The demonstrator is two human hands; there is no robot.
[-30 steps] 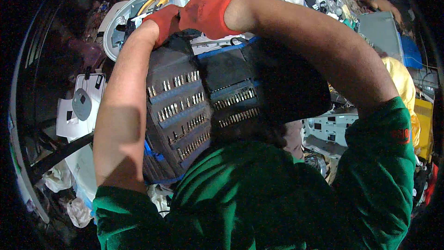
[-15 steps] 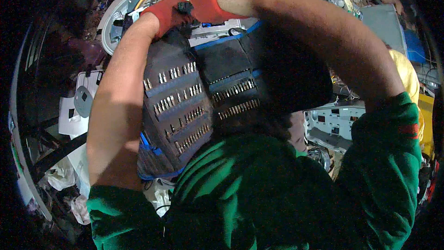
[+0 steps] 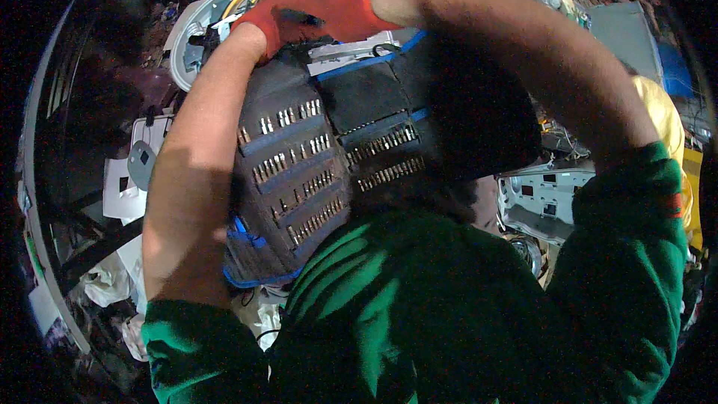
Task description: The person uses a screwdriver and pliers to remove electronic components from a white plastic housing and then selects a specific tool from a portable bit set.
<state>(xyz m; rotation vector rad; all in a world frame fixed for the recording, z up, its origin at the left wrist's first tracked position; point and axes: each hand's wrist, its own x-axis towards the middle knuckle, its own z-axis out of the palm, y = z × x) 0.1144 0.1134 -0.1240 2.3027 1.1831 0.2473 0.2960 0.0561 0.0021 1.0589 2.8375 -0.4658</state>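
A person in a green top (image 3: 419, 314) is leaning over a dark fabric tool roll (image 3: 314, 172) with blue edging and rows of small metal bits in its pockets; it is hanging between the bare forearms, over a cluttered floor. Past its top edge a round grey-white housing (image 3: 196, 37) is lying. Both hands are wearing red gloves: the right hand (image 3: 340, 4) and left hand (image 3: 265, 26) are meeting at the roll's top edge, though I cannot tell either grip.

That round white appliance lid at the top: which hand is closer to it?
Left. The left hand in its red glove lies over the white lid; the right hand overlaps it, farther toward the lid's right side.
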